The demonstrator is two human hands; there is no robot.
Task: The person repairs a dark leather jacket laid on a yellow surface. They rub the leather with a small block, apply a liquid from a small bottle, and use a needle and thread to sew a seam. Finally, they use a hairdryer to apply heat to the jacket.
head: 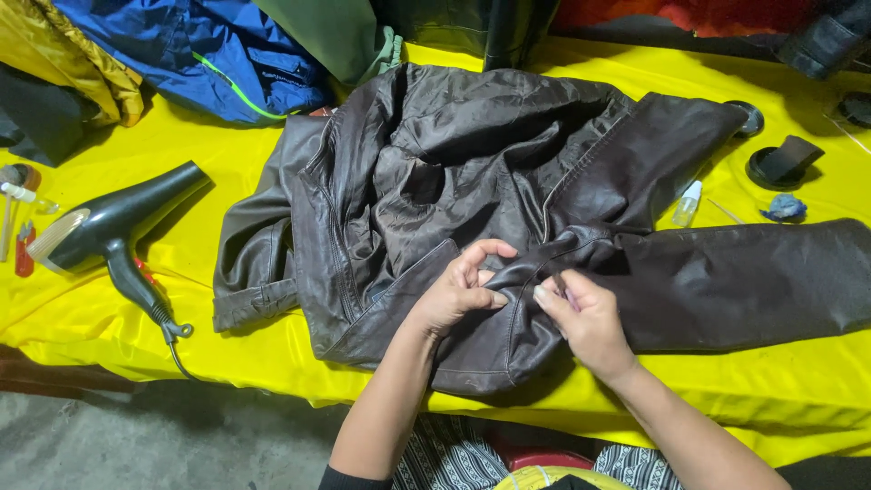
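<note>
on the yellow worktop [109,318] a dark brown leather jacket [435,172] lay spread flat; the left hand [454,292] pinched a seam fold, its grip closed, and the right hand [588,319] pinched beside it, keeping the leather taut. a hair dryer [113,231] lay well apart.

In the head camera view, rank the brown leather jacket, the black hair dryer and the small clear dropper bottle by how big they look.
1. Brown leather jacket, held by both hands
2. Black hair dryer
3. Small clear dropper bottle

The gaps are wide, so nearness leaves no doubt.
</note>
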